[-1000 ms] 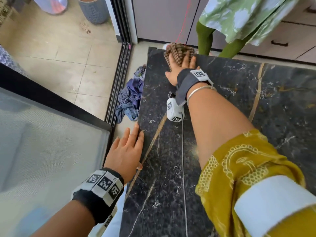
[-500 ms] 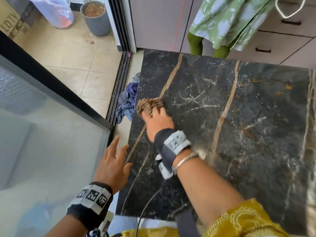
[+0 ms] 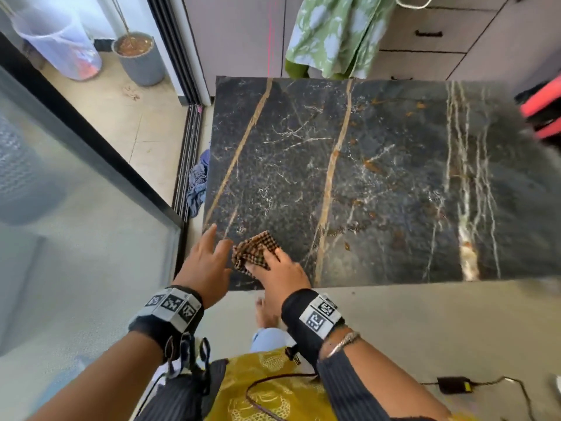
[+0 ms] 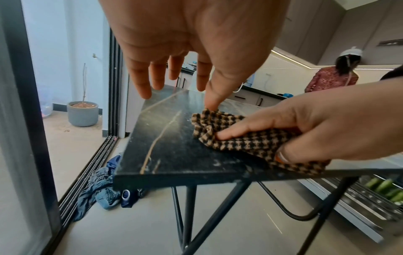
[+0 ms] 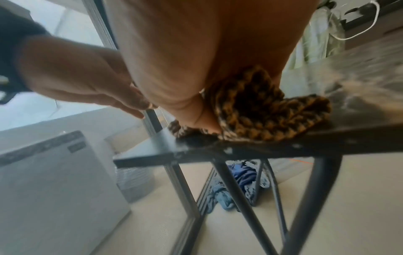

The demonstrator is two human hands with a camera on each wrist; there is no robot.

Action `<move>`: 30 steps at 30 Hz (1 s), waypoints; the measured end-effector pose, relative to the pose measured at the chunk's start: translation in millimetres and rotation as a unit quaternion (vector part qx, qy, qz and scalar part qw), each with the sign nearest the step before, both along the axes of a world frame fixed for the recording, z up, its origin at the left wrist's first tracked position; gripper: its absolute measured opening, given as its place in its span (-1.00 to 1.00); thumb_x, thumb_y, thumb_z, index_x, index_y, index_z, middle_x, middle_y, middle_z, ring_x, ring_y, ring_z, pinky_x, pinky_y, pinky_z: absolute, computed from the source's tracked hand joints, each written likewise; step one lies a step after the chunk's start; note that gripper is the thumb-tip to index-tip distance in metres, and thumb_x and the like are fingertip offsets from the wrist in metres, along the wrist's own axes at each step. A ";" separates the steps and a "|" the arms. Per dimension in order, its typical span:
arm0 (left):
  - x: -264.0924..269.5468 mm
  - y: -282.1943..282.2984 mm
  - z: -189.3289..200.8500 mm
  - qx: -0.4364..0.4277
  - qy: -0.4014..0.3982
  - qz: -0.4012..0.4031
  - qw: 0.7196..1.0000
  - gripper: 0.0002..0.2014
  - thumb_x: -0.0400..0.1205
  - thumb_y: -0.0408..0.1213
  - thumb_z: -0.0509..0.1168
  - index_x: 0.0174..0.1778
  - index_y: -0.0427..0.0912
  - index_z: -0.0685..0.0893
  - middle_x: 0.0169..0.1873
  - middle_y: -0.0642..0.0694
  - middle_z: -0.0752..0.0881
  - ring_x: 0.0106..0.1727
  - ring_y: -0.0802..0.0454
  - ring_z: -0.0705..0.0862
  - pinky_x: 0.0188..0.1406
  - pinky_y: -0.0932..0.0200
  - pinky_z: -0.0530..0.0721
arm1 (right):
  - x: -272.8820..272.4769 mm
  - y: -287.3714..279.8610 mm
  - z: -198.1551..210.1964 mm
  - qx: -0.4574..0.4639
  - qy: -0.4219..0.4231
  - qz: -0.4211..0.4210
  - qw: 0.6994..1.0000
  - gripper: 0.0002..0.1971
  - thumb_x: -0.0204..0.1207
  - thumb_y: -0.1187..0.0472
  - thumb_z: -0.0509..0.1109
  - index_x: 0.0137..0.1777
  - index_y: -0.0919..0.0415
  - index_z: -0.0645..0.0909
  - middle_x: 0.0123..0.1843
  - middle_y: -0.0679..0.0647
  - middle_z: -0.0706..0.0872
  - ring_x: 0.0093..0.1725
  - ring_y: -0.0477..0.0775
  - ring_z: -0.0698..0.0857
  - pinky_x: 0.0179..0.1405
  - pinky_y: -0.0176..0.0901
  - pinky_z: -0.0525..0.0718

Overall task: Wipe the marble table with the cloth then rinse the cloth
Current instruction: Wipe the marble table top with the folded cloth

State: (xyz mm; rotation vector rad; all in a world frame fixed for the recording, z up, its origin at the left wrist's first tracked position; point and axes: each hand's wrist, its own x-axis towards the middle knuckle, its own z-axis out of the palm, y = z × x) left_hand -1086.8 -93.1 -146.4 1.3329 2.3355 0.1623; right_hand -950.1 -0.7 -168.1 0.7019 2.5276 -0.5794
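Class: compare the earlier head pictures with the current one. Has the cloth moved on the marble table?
Yes. The cloth, under the right hand, has come from the table's far edge to its near left corner.

Pale tiled floor meets a sliding glass door (daylight beyond). Grey drawers line the far wall.

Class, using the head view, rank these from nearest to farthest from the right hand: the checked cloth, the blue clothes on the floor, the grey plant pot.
1. Cloth: under the right hand, near the front left corner of the table.
2. Blue clothes: on the floor beside the table's left edge.
3. Plant pot: far left, beyond the sliding door track.
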 end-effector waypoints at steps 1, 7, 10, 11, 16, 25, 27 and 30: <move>7.4 -4.8 -1.6 -0.006 -0.001 -0.011 1.000 -0.46 0.51 -0.34 0.33 0.42 -0.23 0.38 0.59 -0.37 0.05 0.56 -0.37 0.21 0.51 -0.15 0.30 | 4.8 -5.1 -0.2 0.007 -0.006 -0.014 1.000 -0.43 0.61 0.16 0.23 0.58 -0.19 0.16 0.70 0.12 0.01 0.64 0.33 0.01 0.50 0.26 0.22; 39.8 -56.9 -4.4 -0.023 -0.033 0.039 0.998 -0.41 0.54 -0.21 0.33 0.48 -0.16 0.31 0.61 -0.31 -0.04 0.63 -0.25 0.08 0.58 -0.01 0.16 | 6.7 -28.3 14.1 0.026 -0.006 -0.047 0.999 -0.48 0.64 0.30 0.01 0.59 -0.03 0.19 0.64 0.24 0.14 0.52 0.40 0.19 0.41 0.22 0.39; 32.6 -64.2 5.3 -0.028 -0.042 0.069 0.996 -0.41 0.54 -0.23 0.33 0.48 -0.14 0.29 0.62 -0.28 -0.05 0.59 -0.29 0.16 0.53 -0.10 0.28 | -7.5 -26.5 19.1 0.025 -0.022 -0.048 0.998 -0.45 0.60 0.27 0.13 0.58 0.00 0.18 0.63 0.27 0.16 0.50 0.40 0.22 0.42 0.21 0.40; 27.1 -63.5 8.2 -0.023 -0.037 0.076 0.996 -0.41 0.54 -0.23 0.33 0.48 -0.14 0.30 0.62 -0.28 -0.03 0.57 -0.29 0.19 0.51 -0.10 0.30 | -11.9 -26.1 18.2 0.027 -0.033 -0.041 0.998 -0.41 0.58 0.24 0.19 0.59 -0.02 0.14 0.64 0.28 0.13 0.51 0.40 0.21 0.43 0.22 0.39; -8.5 -53.6 17.0 0.008 -0.008 0.103 0.995 -0.41 0.53 -0.20 0.34 0.47 -0.14 0.30 0.61 -0.29 0.01 0.57 -0.31 0.16 0.54 -0.06 0.18 | -48.7 -6.7 14.1 0.053 -0.055 0.000 0.997 -0.36 0.58 0.21 0.15 0.62 -0.10 0.03 0.67 0.25 0.05 0.56 0.39 0.14 0.43 0.26 0.32; -71.4 -17.5 -6.3 -0.051 -0.005 0.066 0.997 -0.37 0.43 -0.19 0.44 0.44 -0.10 0.42 0.58 -0.34 0.18 0.51 -0.37 0.32 0.43 -0.19 0.41 | -200.4 105.3 -1.3 0.053 -0.051 0.072 0.995 -0.32 0.61 0.15 0.16 0.63 -0.22 -0.09 0.70 0.16 -0.08 0.61 0.39 0.00 0.49 0.33 0.18; -86.3 -5.3 -8.9 -0.071 -0.012 0.064 0.995 -0.36 0.41 -0.16 0.45 0.43 -0.07 0.43 0.58 -0.31 0.20 0.49 -0.36 0.37 0.40 -0.20 0.47 | -235.3 133.4 -9.0 0.071 -0.037 0.074 0.994 -0.32 0.60 0.10 0.18 0.62 -0.24 -0.08 0.70 0.14 -0.09 0.61 0.38 -0.01 0.49 0.35 0.16; -105.5 7.5 -14.9 -0.057 -0.032 0.096 0.993 -0.38 0.46 -0.16 0.41 0.45 -0.04 0.37 0.61 -0.26 0.10 0.55 -0.30 0.28 0.46 -0.12 0.36 | -280.2 176.9 -19.5 0.084 -0.009 0.043 0.995 -0.38 0.62 0.04 0.13 0.60 -0.28 -0.06 0.71 0.10 -0.12 0.63 0.36 -0.08 0.55 0.41 -0.02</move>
